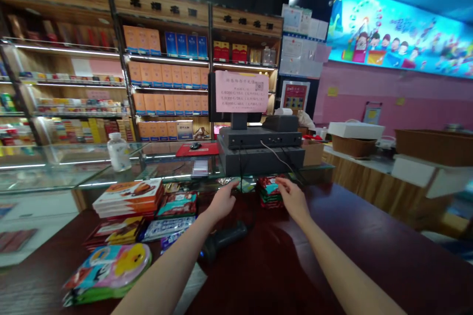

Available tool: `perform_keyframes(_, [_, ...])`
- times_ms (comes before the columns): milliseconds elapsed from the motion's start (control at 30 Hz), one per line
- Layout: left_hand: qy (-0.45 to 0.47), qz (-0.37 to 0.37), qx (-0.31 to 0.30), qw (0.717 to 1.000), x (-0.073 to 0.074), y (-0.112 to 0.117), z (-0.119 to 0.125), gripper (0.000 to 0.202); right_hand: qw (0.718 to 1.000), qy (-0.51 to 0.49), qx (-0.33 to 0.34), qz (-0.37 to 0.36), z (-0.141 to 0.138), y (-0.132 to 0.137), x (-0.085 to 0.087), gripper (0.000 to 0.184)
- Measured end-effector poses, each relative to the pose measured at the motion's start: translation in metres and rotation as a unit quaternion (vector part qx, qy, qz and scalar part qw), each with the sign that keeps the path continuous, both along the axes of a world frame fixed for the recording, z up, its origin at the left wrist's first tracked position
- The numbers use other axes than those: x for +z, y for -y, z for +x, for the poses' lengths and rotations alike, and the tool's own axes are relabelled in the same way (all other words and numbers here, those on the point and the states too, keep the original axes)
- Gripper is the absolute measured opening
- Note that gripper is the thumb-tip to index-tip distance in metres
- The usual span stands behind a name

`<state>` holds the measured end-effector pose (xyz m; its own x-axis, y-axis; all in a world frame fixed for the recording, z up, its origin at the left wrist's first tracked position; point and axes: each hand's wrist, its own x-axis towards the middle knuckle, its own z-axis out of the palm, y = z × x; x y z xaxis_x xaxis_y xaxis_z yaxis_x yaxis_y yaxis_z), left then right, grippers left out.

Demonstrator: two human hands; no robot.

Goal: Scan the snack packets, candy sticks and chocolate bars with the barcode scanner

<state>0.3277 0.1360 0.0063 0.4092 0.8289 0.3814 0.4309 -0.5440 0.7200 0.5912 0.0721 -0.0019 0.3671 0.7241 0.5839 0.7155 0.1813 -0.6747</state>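
My right hand [294, 201] reaches over the dark red counter, its fingers stretched out against the right side of a small stack of red and green snack packets [271, 193]. To the left of that stack, my left hand [222, 200] hovers with its index finger extended and the other fingers loosely bent, nothing visible in it. A dark handheld barcode scanner [225, 240] lies below my left hand. More packaged snacks sit left of my arm: white-and-orange boxes [127, 199], teal-and-brown packets [178, 204], blue-and-white packets [168, 228] and a colourful bag with a yellow duck [131, 259].
Behind the packets stand a cash register [260, 145] with a pink notice [242, 92] and hanging cables. A glass display counter [74, 165] holds a white bottle [118, 152]. A mouse [195, 146] rests on a red mat. Stocked shelves [166, 88] line the back.
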Motion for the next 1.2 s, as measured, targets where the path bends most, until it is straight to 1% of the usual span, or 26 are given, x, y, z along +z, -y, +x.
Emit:
perform_keyframes(167, [-0.073, 0.053, 0.040, 0.995, 0.005, 0.011, -0.051, 0.057, 0.996, -0.017, 0.081, -0.012, -0.042, -0.010, -0.009, 0.032])
perform_keyframes(367, [-0.154, 0.084, 0.106, 0.979, 0.009, 0.017, -0.111, 0.053, 0.990, -0.023, 0.133, -0.042, -0.088, -0.025, -0.021, 0.028])
perform_keyframes(467, [-0.187, 0.094, 0.139, 0.968, 0.011, 0.021, -0.138, 0.046, 0.986, -0.032, 0.152, -0.066, -0.110, -0.029, -0.021, 0.028])
perform_keyframes(600, [-0.218, 0.125, 0.148, 0.957, 0.011, 0.027, -0.164, 0.045, 0.975, -0.051, 0.193, -0.099, -0.137, -0.035, -0.018, 0.027])
perform_keyframes(733, [-0.263, 0.205, 0.158, 0.929, 0.009, 0.029, -0.178, 0.044, 0.964, -0.060, 0.232, -0.117, -0.163, -0.047, -0.018, 0.024])
perform_keyframes(800, [-0.272, 0.226, 0.157, 0.922, 0.007, 0.029, -0.181, 0.042, 0.959, -0.064, 0.246, -0.128, -0.175, -0.055, -0.021, 0.023])
perform_keyframes(933, [-0.261, 0.228, 0.149, 0.926, 0.004, 0.027, -0.184, 0.036, 0.945, -0.076, 0.275, -0.161, -0.197, -0.069, -0.025, 0.024])
perform_keyframes(1033, [-0.268, 0.221, 0.147, 0.926, 0.003, 0.026, -0.187, 0.033, 0.932, -0.086, 0.298, -0.185, -0.213, -0.076, -0.025, 0.025])
perform_keyframes(1200, [-0.321, 0.217, 0.150, 0.910, 0.003, 0.025, -0.192, 0.025, 0.907, -0.103, 0.343, -0.222, -0.238, -0.082, -0.022, 0.030])
